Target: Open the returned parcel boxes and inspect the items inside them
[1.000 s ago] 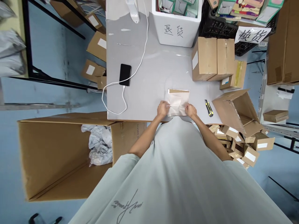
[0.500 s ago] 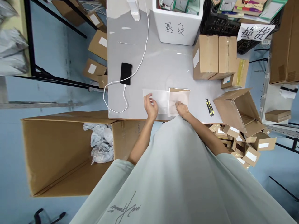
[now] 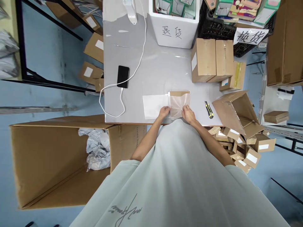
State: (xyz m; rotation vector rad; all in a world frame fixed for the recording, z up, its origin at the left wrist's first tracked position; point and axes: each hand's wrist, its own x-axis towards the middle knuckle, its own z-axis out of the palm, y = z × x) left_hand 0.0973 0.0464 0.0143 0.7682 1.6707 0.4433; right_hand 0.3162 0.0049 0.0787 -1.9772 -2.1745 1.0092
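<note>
On the grey table near its front edge lies a flat brown piece with a thin translucent pinkish sheet (image 3: 179, 102) over it. Creases run across this sheet between my hands. My left hand (image 3: 165, 112) is closed in a pinch at the sheet's lower left edge. At its lower right edge, my right hand (image 3: 188, 114) pinches the same sheet with bent fingers. A white sheet of paper (image 3: 153, 105) lies flat just left of it, partly behind my left hand. What exactly sits under the pinkish sheet is hard to make out.
A black phone (image 3: 123, 76) with a white cable lies left. A yellow-black utility knife (image 3: 209, 110) is at right, beside an open carton (image 3: 233, 110). Closed boxes (image 3: 204, 60), a white bin (image 3: 175, 31) and a black crate (image 3: 216, 26) stand behind. A large carton (image 3: 47, 164) is lower left.
My left hand has moved right from the white sheet to the pinkish sheet's edge. My right hand has shifted to its lower right edge, and the sheet now shows creases.
</note>
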